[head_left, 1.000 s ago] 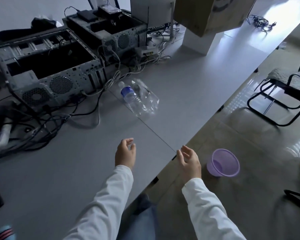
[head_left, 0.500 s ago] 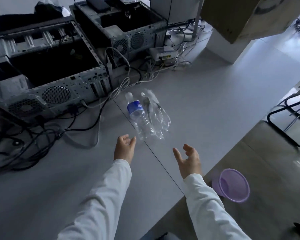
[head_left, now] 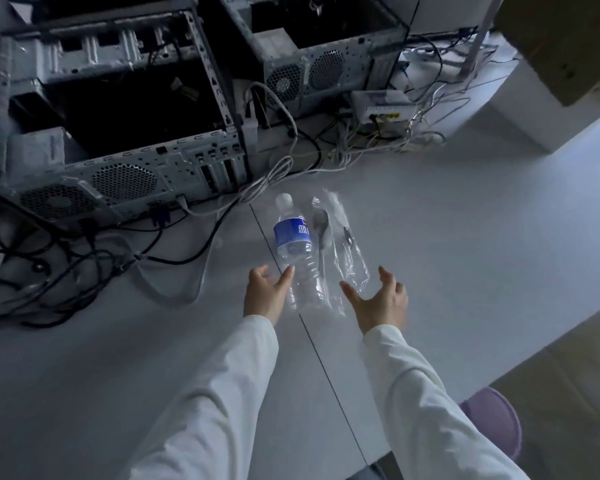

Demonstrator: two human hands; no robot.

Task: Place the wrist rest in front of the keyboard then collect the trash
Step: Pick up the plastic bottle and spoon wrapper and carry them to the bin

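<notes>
Hands reach forward over the grey bench in white sleeves, the left hand and right hand each with a released grip, fingers spread and palms turned inward. Between them lies the clear bottle on its side, the left thumb at its lower end. The plastic cutlery packet lies just beside it.

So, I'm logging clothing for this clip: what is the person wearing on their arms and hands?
Both arms are in long, loose white sleeves reaching the wrists. The left hand and right hand are bare: no gloves, rings or watch visible.
</notes>
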